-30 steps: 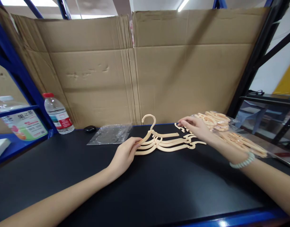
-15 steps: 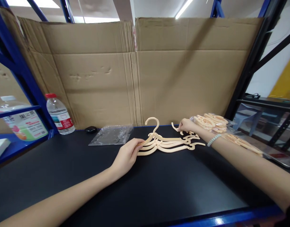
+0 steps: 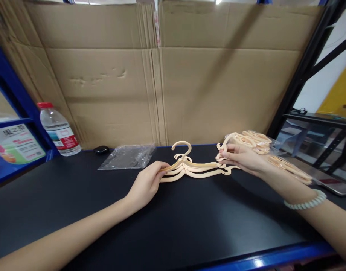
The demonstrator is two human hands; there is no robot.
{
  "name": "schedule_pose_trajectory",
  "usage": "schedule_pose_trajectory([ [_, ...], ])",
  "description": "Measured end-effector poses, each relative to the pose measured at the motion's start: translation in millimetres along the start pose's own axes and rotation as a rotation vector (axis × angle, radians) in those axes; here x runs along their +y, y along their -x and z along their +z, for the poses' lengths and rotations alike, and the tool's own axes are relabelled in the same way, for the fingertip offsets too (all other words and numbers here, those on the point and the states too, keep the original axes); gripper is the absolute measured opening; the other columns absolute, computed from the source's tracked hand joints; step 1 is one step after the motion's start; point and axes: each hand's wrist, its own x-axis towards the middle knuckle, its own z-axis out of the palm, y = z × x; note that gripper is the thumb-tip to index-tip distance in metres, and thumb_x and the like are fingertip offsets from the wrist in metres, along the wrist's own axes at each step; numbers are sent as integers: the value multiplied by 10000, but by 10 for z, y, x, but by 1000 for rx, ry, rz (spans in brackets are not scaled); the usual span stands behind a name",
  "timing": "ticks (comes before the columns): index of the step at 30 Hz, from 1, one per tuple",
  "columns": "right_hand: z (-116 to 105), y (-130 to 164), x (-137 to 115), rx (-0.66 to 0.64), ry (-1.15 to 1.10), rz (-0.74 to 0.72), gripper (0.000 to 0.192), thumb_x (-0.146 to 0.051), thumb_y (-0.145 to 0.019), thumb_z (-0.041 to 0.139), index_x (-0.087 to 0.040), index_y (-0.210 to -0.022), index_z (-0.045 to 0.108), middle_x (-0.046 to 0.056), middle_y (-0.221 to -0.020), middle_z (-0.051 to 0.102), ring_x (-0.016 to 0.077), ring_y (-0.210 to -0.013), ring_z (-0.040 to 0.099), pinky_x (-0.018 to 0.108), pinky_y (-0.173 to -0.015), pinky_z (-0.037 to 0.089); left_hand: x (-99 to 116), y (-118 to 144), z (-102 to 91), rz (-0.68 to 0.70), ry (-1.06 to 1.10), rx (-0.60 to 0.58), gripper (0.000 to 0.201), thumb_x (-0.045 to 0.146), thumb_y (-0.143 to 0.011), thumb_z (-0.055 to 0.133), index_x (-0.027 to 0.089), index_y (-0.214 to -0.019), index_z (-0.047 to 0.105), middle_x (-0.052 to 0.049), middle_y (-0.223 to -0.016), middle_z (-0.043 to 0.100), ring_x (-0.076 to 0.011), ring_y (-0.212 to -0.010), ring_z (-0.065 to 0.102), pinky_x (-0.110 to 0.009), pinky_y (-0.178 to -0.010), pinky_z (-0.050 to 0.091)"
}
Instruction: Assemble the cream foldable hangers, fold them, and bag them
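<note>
The left hand (image 3: pixel 146 184) is closed, thumb against fingers, on the left end of the top hanger (image 3: pixel 201 165); its forearm reaches in from the lower left, palm down. The right hand (image 3: pixel 244 158), a pale beaded bracelet (image 3: pixel 305 201) at the wrist, pinches a curved cream piece (image 3: pixel 225 142) near the hanger's right end; fingers partly cover this piece, so whether it touches the hanger cannot be told. Further cream hangers (image 3: pixel 203 175) lie overlapped beneath, mid-table on the black tabletop (image 3: pixel 167 226). Bagged cream parts (image 3: pixel 290 169) lie beyond the right forearm. A clear plastic bag (image 3: pixel 127 157) lies farther left. At far left, a printed label (image 3: pixel 17 145) reads "果之茶"; the red-capped bottle (image 3: pixel 60 130) carries a red, white and blue label, its wording illegible. Cardboard (image 3: pixel 218 86) stands behind.
</note>
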Motion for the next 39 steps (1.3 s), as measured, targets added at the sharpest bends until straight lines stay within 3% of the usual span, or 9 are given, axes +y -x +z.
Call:
schedule_pose_trajectory([
  [4,5,18,-49,-110,-88,106,258,-364,-725,746,-165,-805,601,100,-959,705,220,-976,669,342,-921,540,5,-16,1,-21,-9,-1,183,204,-936,392,216,-998,564,-32,-921,660,-176,-802,625,-278,-707,499],
  [8,-26,37,-56,-139,-91,165,159,-280,-776,694,-161,-765,588,133,-1047,701,212,-949,680,326,-883,562,0,-23,5,-21,-15,-8,179,191,-927,396,218,-992,561,-23,-903,650,-170,-783,615,-268,-694,489],
  [14,-19,52,-85,-162,-137,249,125,-202,-774,685,-161,-765,567,108,-842,719,239,-824,720,332,-796,598,-2,-18,-1,-15,-15,-21,184,194,-931,394,218,-1006,560,-21,-914,647,-164,-780,606,-263,-693,481],
  [24,-36,56,-77,-213,-77,268,148,-188,-769,679,-174,-779,532,86,-790,720,224,-833,717,325,-781,602,16,-30,1,7,-27,-19,188,215,-934,388,209,-998,565,-23,-902,652,-163,-771,615,-261,-686,489],
  [33,126,48,-43,-42,10,167,200,-131,-779,680,-171,-733,490,54,-671,690,153,-627,704,212,-615,596,18,-28,0,11,-35,-27,196,198,-938,381,208,-1003,566,-22,-919,649,-160,-791,613,-267,-709,489],
  [39,252,21,-1,102,115,52,205,-104,-747,662,-186,-695,481,-4,-557,641,141,-506,669,228,-531,582,15,-24,-2,-11,-16,-38,202,192,-940,380,205,-1008,570,-25,-923,654,-162,-800,616,-270,-716,488],
])
